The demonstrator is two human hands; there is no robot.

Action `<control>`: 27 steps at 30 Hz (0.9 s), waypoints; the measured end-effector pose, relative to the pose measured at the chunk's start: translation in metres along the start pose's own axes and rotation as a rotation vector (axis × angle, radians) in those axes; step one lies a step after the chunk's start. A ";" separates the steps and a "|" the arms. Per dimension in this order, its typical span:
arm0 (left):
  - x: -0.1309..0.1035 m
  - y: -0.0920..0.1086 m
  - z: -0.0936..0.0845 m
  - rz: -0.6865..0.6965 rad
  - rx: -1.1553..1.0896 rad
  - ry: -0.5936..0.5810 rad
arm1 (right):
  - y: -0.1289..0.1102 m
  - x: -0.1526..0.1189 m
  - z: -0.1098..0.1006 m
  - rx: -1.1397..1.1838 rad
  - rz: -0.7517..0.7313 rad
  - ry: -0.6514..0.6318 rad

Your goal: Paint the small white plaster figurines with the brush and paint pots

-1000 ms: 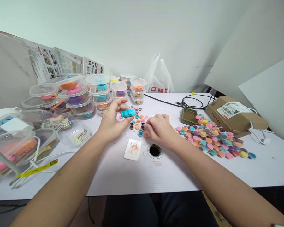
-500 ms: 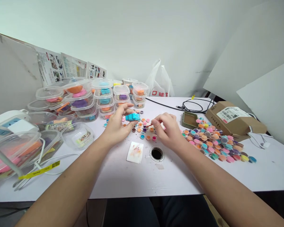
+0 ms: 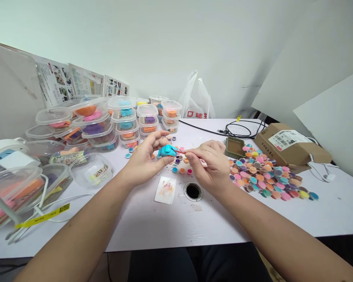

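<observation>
A small bright blue figure is pinched between the thumb and fingers of my left hand, above the table. My right hand is closed on a thin red brush, whose tip meets the right side of the blue figure. Several small paint pots in blue, orange and pink lie on the table beneath and between the hands. A folded white tissue with orange and red stains lies just in front of them.
Stacked clear tubs with coloured pieces stand at the left, near a power strip. A round hole is near the tissue. At right are a heap of paint pots, a green dish and a cardboard box.
The brush has moved left to the blue figure, which is now turned and tilted in my left hand. The whole view has shifted slightly.
</observation>
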State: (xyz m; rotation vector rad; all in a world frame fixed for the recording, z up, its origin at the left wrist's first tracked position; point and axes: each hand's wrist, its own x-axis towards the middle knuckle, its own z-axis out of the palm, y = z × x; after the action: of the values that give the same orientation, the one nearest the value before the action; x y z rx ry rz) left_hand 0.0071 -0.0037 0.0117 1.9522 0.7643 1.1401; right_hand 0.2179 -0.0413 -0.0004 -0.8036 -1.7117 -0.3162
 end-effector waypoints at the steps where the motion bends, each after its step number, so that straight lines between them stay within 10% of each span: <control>1: 0.000 -0.001 0.000 -0.008 -0.007 0.005 | 0.000 0.000 0.000 -0.010 -0.001 0.005; 27: 0.000 -0.004 -0.001 -0.029 -0.007 0.027 | -0.005 0.001 0.001 -0.061 -0.029 0.013</control>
State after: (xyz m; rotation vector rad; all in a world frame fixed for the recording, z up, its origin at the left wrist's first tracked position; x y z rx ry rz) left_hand 0.0056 -0.0011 0.0087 1.9176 0.7989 1.1527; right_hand 0.2137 -0.0444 0.0018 -0.8200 -1.7096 -0.3946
